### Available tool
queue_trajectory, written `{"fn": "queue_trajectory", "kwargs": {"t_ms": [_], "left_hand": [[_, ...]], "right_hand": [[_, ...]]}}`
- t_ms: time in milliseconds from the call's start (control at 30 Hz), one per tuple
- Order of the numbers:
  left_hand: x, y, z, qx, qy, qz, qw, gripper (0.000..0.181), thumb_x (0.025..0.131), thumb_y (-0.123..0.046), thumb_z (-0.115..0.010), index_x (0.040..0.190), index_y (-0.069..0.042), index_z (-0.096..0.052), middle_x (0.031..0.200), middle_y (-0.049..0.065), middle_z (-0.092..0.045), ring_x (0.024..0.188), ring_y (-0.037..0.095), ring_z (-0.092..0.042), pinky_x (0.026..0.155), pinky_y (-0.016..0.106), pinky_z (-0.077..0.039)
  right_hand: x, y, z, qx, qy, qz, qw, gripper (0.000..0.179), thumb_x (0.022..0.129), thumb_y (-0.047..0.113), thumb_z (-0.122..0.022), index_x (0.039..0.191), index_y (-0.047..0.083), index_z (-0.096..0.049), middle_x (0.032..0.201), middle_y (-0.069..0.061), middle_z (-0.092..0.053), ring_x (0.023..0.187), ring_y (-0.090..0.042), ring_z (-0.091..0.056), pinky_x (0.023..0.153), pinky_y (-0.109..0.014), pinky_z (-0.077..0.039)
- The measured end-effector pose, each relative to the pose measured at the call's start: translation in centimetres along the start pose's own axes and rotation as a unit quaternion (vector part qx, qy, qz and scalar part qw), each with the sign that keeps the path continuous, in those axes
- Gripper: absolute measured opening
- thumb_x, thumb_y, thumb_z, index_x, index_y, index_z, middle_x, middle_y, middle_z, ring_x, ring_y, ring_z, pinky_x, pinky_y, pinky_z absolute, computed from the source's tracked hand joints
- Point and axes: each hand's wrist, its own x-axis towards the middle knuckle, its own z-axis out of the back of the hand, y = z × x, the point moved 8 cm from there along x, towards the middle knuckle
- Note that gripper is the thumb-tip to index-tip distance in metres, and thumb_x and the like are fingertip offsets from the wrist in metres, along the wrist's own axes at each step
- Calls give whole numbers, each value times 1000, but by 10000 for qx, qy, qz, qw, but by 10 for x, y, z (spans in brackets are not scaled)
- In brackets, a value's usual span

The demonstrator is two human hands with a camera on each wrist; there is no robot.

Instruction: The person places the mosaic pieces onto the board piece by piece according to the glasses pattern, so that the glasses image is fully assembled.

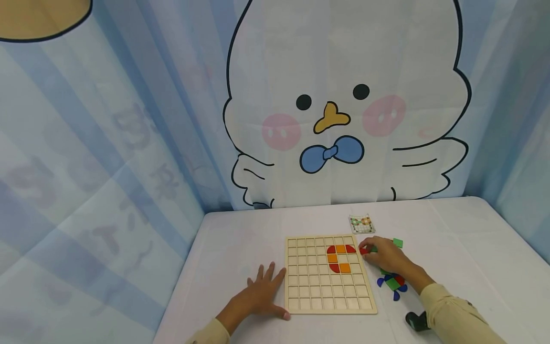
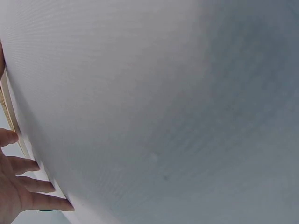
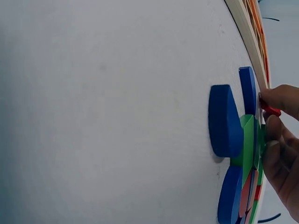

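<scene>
A wooden grid board lies on the white table. In its upper right cells sit three red rounded pieces and three orange squares, forming a hooked shape. My left hand rests on the table with fingers spread, a fingertip and the thumb at the board's left edge. Just off the board's right edge, my right hand pinches a small red piece between thumb and finger. Under and beside that hand is a loose heap of pieces: green squares, blue rounded ones and some red.
A small printed pattern card lies behind the board's upper right corner. Near the right sleeve is a dark object. A curtain with a cartoon figure hangs along the table's back edge.
</scene>
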Motion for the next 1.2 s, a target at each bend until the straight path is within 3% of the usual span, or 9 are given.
{"fn": "queue_trajectory", "kwargs": {"t_ms": [167,300,433,767,1200], "left_hand": [[0,0,0,-8,-17,-19,10000,117,65,-71,-79,159,-21,-29,166,22,-20,148,56,-18,102,79,-31],[0,0,0,-22,0,-14,10000,117,65,-71,-79,159,-21,-29,166,22,-19,148,56,-18,102,79,-31],[1,1,-1,-35,18,-7,10000,118,65,-71,-79,159,-21,-29,166,22,-19,148,56,-17,102,79,-31],[3,3,-3,-67,-12,-42,10000,118,64,-72,-78,159,-22,-29,166,21,-19,148,56,-17,102,80,-31],[0,0,0,-62,-2,-44,10000,117,66,-71,-79,159,-21,-29,166,22,-19,148,57,-18,102,79,-31]], "right_hand": [[-1,3,-2,-38,57,171,9998,23,91,13,-72,114,13,-71,99,-3,-69,92,-22,-59,91,-51,-52],[-2,2,-2,-8,180,63,9998,27,90,16,-74,117,12,-70,85,1,-61,75,-15,-54,69,-32,-50],[-4,-2,-4,18,332,-159,9993,29,90,20,-74,118,13,-71,80,1,-55,66,-14,-50,57,-25,-42],[-9,-3,-3,41,462,-213,9987,30,91,19,-71,120,13,-71,85,-1,-54,68,-15,-50,56,-25,-43],[-10,-5,-3,234,688,-222,9971,20,90,23,-74,106,18,-64,84,-1,-54,68,-15,-51,57,-25,-41]]}}
